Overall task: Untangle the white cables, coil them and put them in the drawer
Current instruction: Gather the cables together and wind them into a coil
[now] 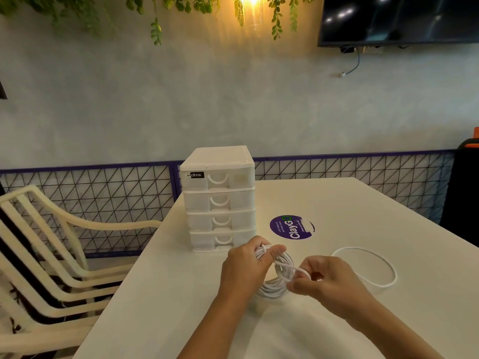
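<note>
- Left hand curls around the cable coil, holding it above the table
- Right hand pinches a cable loop beside the coil

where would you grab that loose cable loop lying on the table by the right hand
Pinch the loose loop at its far arc, coming from above: it lies flat and open on the table, with bare surface either side of the strand. Its near end runs behind the right hand.
</note>
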